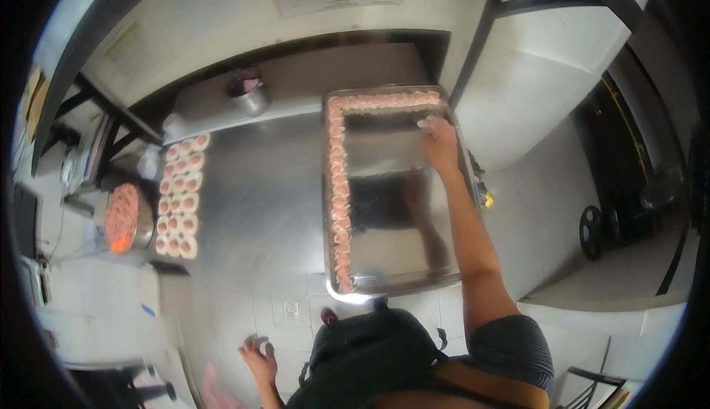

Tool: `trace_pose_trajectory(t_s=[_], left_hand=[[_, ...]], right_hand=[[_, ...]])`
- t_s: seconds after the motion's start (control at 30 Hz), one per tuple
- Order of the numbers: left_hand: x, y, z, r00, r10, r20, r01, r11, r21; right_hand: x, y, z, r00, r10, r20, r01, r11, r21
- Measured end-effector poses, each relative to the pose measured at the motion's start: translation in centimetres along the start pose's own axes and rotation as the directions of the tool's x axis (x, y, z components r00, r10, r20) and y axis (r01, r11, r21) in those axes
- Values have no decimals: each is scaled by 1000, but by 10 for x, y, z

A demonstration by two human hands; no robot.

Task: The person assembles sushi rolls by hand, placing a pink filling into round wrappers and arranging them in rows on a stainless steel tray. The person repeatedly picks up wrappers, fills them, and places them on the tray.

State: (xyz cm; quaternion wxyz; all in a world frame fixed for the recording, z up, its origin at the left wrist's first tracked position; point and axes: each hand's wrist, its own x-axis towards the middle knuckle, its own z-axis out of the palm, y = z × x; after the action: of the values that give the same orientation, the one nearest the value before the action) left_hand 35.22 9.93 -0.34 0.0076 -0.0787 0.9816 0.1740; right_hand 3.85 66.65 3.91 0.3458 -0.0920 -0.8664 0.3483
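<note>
My right hand (438,137) reaches over the far right part of a large shiny metal tray (399,231). Its fingers are partly bent and point left, with whitish tips; I see nothing held in them. Small pleated dumplings (339,202) with pink filling line the tray's left side, and more run along its far edge, just beyond my right hand. Low at the left, short of the table, my left hand (259,357) hangs in the air with its fingers apart. Round white dough wrappers (177,203) topped with pink filling lie in rows on the table's left side.
Left of the wrappers stands a metal bowl (143,225) heaped with pink filling (122,213). A metal pot (250,92) sits on the shelf behind the metal table (248,187). Dark frame posts rise at both sides, and a black handwheel (590,230) is at right.
</note>
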Motion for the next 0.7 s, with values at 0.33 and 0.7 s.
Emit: trace_pose_trajectory(t_s=[0.33,0.7], left_hand=[[22,-41,-14,989,143,-27,-145,986,-86],[-98,-286,-22,995,-80,-62,83,996,39]], right_hand=[[-130,-403,-85,156,-934,320,92,337,937],[-267,-585,-66,-382,-910,158,150,107,983]])
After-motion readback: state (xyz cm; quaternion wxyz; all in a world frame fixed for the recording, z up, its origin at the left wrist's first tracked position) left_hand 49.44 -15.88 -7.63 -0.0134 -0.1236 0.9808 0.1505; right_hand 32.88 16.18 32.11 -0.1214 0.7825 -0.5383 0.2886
